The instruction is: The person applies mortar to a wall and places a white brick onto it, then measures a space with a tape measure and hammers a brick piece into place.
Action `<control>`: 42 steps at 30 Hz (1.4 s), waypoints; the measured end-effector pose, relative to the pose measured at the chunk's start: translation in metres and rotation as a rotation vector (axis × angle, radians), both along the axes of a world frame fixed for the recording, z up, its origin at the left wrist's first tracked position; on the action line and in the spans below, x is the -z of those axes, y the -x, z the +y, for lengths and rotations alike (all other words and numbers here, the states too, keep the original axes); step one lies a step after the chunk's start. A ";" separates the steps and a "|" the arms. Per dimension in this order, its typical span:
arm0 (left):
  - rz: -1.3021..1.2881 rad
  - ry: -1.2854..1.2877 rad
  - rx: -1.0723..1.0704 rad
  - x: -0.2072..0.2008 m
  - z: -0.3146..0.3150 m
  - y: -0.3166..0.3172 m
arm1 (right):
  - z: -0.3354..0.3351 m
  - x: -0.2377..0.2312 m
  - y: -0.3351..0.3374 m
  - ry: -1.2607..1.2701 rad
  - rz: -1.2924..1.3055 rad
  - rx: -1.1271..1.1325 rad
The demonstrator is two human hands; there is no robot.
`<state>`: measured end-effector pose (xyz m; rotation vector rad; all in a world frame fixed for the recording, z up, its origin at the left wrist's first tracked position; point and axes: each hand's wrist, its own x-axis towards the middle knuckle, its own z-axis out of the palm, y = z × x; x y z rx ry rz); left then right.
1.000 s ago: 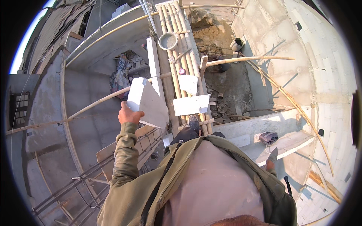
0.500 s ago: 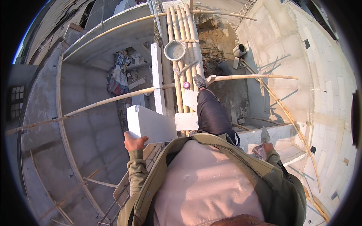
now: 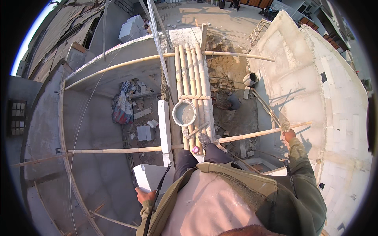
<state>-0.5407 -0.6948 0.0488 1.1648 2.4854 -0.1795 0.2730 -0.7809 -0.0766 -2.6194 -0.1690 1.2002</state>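
My left hand (image 3: 145, 195) is closed on the lower edge of a large white building block (image 3: 152, 177), held at my left side beside the wall. A dark strap crosses in front of part of the block. Out to the right, my right hand (image 3: 289, 135) is closed round the handle of a trowel (image 3: 284, 122), whose blade points away from me and looks coated with grey mortar. A round pale tub (image 3: 173, 114) of grey mortar rests on the bamboo platform ahead of my feet.
Bamboo poles (image 3: 182, 67) lie side by side as a walkway, with a cross pole (image 3: 114, 150) reaching out to the left. A narrow row of white blocks (image 3: 163, 122) runs along the walkway's left. Deep drops with rubble (image 3: 147, 114) lie on both sides.
My right hand has swung forward and outward with the trowel. My left hand and the block have shifted lower in the view. I have moved forward, and the view tilts up.
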 end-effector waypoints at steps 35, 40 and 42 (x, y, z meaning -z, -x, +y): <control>-0.121 -0.106 -0.714 0.027 0.493 -0.267 | 0.971 -0.148 0.039 0.368 0.145 -1.479; -0.082 -0.266 -0.919 0.008 0.538 -0.305 | 1.088 -0.142 0.114 0.448 0.213 -1.726; -0.039 -0.222 -1.081 0.006 0.542 -0.326 | 1.134 -0.125 0.131 0.495 0.209 -1.782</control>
